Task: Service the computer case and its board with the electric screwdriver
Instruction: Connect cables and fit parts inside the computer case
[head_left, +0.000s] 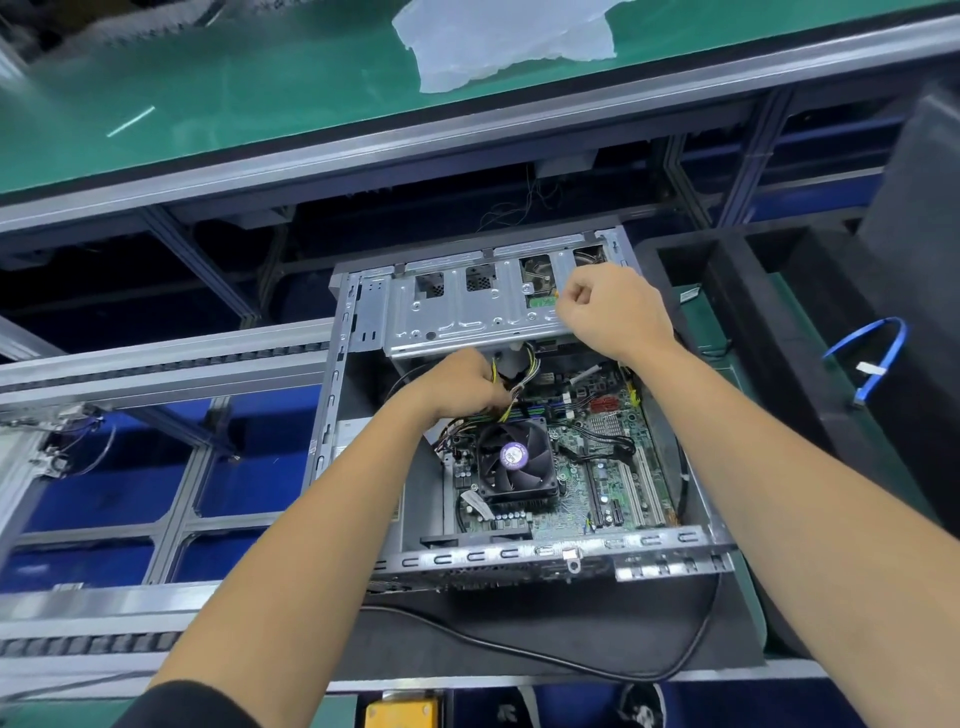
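Observation:
An open grey computer case (363, 322) lies on its side in front of me, its green board (602, 467) exposed with a black cooler fan (514, 460) at the middle. My left hand (462, 384) grips a bundle of yellow and black cables (511, 376) just under the metal drive cage (467, 312). My right hand (608, 306) is curled at the cage's right end and seems to pinch something small there; what it pinches is hidden. No electric screwdriver is in view.
A black cable (545, 657) loops across the dark mat in front of the case. A blue cable (878, 358) hangs on the black foam at the right. A green conveyor (234, 88) with a clear plastic bag (498, 41) runs behind. Aluminium frame rails (171, 358) stand at left.

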